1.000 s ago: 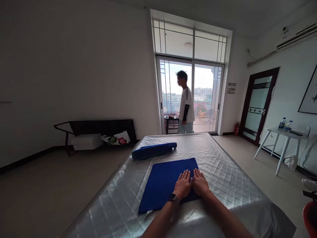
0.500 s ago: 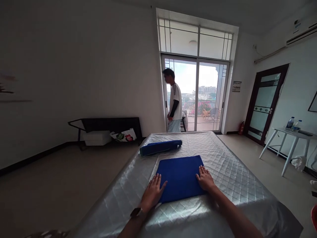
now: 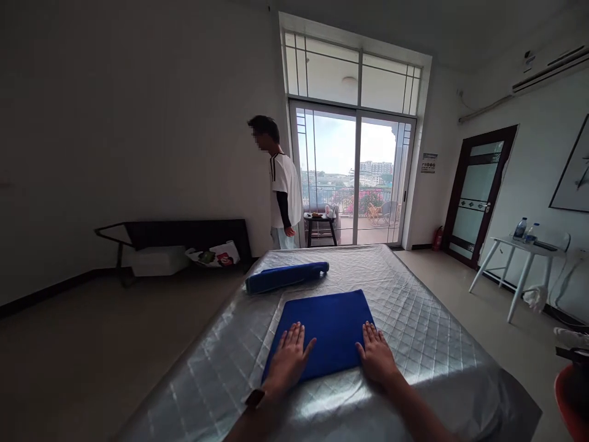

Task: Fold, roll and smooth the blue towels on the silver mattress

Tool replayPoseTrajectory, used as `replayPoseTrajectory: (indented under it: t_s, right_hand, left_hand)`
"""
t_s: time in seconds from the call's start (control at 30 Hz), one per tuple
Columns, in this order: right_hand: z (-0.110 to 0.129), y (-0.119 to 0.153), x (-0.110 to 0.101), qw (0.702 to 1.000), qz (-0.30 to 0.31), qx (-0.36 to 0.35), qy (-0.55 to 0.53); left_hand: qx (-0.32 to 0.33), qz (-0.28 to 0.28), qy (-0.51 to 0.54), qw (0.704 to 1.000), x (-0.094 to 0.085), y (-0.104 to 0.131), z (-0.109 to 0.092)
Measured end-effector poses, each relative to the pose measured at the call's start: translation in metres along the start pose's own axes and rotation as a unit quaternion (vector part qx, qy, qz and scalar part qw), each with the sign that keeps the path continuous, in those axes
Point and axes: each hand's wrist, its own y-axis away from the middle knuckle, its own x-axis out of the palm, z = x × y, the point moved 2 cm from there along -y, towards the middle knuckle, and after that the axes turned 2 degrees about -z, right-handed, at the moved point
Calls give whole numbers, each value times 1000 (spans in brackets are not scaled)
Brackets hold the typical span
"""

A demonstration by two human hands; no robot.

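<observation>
At the left of the frame, a black bench stands by the wall, with a white box and a printed bag at its lower part. Right of these, near the bottom, a dark wristwatch circles the left wrist. The left hand lies palm down over the left part of a flat blue cloth, its thumb spread away from the fingers, gripping nothing. Above that hand, a rolled blue cloth lies slantwise, and beyond it, upper centre, another person in a white top faces left beside a dark stool. The flat cloth sits just below the frame's centre on a silver quilted cover. At its right edge, the right hand is likewise palm down, thumb apart, nothing pinched. Farther right come a fire extinguisher, a brown-framed door, a white table bearing two bottles, and, at lower right, a red container.
</observation>
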Motion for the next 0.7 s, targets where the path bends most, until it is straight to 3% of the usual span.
replayPoseTrajectory:
  t_s: [0.13, 0.2, 0.27, 0.33, 0.4, 0.47, 0.7]
  right_hand:
    - [-3, -2, 3, 1000, -5, -8, 3]
    - [-5, -3, 6, 1000, -6, -17, 10]
    - [-8, -4, 9, 999, -5, -27, 18]
    - [-9, -4, 9, 999, -4, -35, 25]
    - [-8, -3, 7, 999, -3, -32, 26]
    - [-6, -2, 4, 1000, -3, -21, 22]
    - [-3, -1, 2, 1000, -4, -13, 8]
  left_hand:
    - [85, 26, 76, 993, -13, -13, -90]
    - [115, 41, 103, 987, -14, -18, -126]
    - [131, 50, 117, 983, -14, -19, -146]
    - [135, 56, 119, 982, -11, -18, -149]
    - [129, 58, 111, 984, -6, -14, -138]
    - [112, 55, 97, 987, -2, -6, -113]
    - [8, 63, 21, 998, 10, 41, 16]
